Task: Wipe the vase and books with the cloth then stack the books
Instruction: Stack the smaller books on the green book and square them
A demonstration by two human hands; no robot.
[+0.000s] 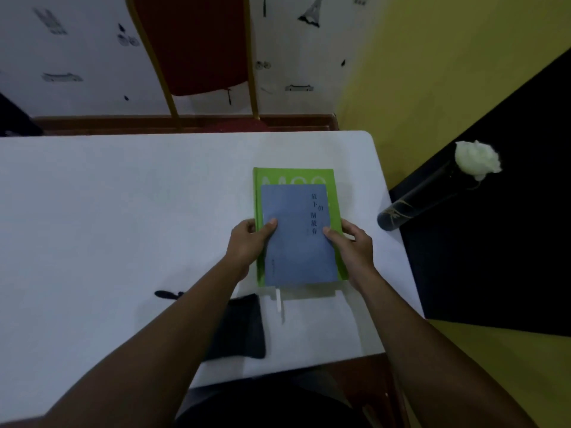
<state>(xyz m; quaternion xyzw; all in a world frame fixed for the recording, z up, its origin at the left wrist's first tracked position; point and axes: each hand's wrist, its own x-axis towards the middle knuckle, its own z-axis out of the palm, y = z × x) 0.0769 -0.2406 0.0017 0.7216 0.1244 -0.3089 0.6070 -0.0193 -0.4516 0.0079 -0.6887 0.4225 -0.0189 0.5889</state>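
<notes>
On the white table (123, 211), the blue book (298, 239) lies on top of the bigger green book (332, 193). The left hand (247, 242) holds the left edge of the blue book, thumb on the cover and fingers curled under the side. The right hand (352, 245) grips the right edge in the same way. A dark cloth (244, 325) lies flat near the front edge. The tall dark vase (417, 196) stands at the right table edge, and in its mouth sits a white fluffy flower (475, 159).
</notes>
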